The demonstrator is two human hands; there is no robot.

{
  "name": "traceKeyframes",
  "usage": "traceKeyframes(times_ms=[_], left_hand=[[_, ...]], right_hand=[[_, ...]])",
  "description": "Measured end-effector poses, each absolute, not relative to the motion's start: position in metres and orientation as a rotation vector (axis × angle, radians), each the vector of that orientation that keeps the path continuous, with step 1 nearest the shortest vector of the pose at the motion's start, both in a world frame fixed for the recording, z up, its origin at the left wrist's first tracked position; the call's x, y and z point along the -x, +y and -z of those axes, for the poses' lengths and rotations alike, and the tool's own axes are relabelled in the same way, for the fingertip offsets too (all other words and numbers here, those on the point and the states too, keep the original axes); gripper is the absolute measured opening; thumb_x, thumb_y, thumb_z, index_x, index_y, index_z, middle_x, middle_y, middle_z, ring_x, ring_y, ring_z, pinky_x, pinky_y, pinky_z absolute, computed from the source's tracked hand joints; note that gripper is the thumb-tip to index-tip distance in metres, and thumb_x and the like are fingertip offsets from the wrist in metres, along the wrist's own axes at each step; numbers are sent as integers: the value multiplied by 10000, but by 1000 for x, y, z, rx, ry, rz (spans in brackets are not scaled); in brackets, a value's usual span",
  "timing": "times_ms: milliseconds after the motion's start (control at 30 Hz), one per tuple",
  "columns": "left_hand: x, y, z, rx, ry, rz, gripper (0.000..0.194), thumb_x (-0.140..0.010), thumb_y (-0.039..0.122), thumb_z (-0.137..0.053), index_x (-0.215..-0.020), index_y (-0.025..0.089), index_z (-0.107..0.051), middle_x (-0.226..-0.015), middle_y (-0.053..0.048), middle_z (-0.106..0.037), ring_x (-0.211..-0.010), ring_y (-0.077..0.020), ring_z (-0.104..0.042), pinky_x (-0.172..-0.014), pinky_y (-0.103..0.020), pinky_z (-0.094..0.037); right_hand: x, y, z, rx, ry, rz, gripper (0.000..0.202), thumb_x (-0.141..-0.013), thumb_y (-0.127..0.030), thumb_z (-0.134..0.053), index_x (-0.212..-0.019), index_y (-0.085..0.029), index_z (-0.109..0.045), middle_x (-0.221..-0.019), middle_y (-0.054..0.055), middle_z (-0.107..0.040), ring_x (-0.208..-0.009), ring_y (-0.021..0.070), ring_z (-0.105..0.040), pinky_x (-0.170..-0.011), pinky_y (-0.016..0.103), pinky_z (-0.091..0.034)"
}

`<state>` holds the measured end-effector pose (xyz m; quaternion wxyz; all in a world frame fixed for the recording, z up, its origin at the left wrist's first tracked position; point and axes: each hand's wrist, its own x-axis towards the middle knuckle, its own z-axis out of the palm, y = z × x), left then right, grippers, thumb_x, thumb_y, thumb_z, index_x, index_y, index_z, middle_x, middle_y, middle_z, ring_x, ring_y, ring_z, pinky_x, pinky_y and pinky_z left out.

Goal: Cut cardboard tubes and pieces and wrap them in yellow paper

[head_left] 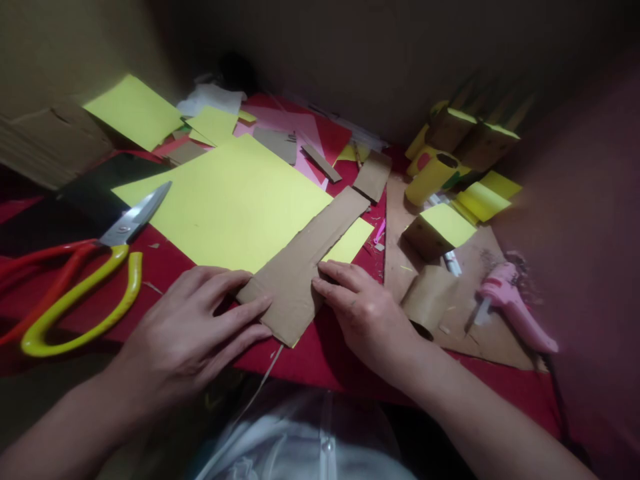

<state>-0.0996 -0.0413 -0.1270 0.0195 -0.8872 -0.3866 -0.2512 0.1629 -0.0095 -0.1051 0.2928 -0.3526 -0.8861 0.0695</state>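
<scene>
A long L-shaped piece of brown cardboard (300, 267) lies slanted over a large yellow paper sheet (235, 200) and a smaller yellow piece (350, 241). My left hand (185, 327) holds its lower left edge, with fingertips resting on the surface. At its right edge, by the inner corner, my right hand (363, 307) grips it with bent fingers; the right thumb is hidden. To the left of my left hand lie large scissors (105, 247) with one red and one yellow handle, blades pointing away from me.
A pink glue gun (517, 307) lies on a cardboard board (480, 347) at right, near a brown cardboard tube (431, 300) and a yellow-topped box (443, 230). Behind stand yellow-and-brown tube pieces (433, 179). Paper scraps (210, 125) and cardboard offcuts (373, 175) cover the red table's back.
</scene>
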Motion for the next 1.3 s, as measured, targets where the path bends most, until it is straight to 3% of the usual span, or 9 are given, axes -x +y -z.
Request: traceKeyframes(times_ms=[267, 433, 567, 867, 1067, 1300], left_hand=[[100, -41, 127, 2751, -1220, 819, 284, -960, 313, -632, -1220, 217, -695, -1245, -146, -586, -1049, -304, -581, -845, -448, -528], [99, -40, 130, 2806, -1207, 851, 256, -979, 273, -606, -1222, 215, -662, -1473, -124, -560, -1364, -343, -493, -1046, -482, -475], [101, -40, 135, 2871, -1191, 802, 330, -999, 278, -569, -1322, 223, -605, -1495, -98, -578, -1387, -300, -500, -1144, -485, -419], [102, -39, 136, 2865, -1196, 842, 333, -981, 255, -587, -1310, 228, -631, -1478, -103, -598, -1332, -302, -559, -1085, -458, -458], [102, -38, 133, 2862, -1086, 825, 324, -982, 236, -577, -1298, 189, -631, -1480, -118, -590, -1346, -287, -541, -1094, -429, -434], [112, -34, 142, 2836, -987, 740, 372, -974, 220, -561, -1343, 202, -603, -1502, -119, -577, -1354, -293, -540, -1052, -456, -494]], right_hand=[[-163, -10, 105, 949, -2357, -200, 289, -940, 0, -490, -980, -66, -768, -1085, 207, -756, -992, 273, -738, -812, 388, -661], [-168, -8, 106, 1021, -2317, -330, 339, -939, -20, -470, -1071, -105, -771, -1251, 209, -728, -1128, 279, -729, -914, 407, -638], [-171, -7, 104, 1074, -2150, -515, 383, -900, 25, -445, -1092, -142, -732, -1221, 161, -743, -1117, 209, -733, -954, 359, -618], [-168, -11, 105, 985, -2118, -443, 312, -892, 18, -491, -1040, -149, -709, -1126, 139, -763, -1055, 198, -744, -916, 322, -634], [-162, -19, 105, 768, -2342, -179, 286, -873, 14, -556, -1108, -36, -711, -1192, 210, -756, -1201, 306, -690, -1066, 444, -576], [-156, -21, 104, 763, -2420, -125, 274, -876, -11, -537, -1085, -15, -715, -1121, 234, -766, -1108, 301, -718, -1092, 488, -552]])
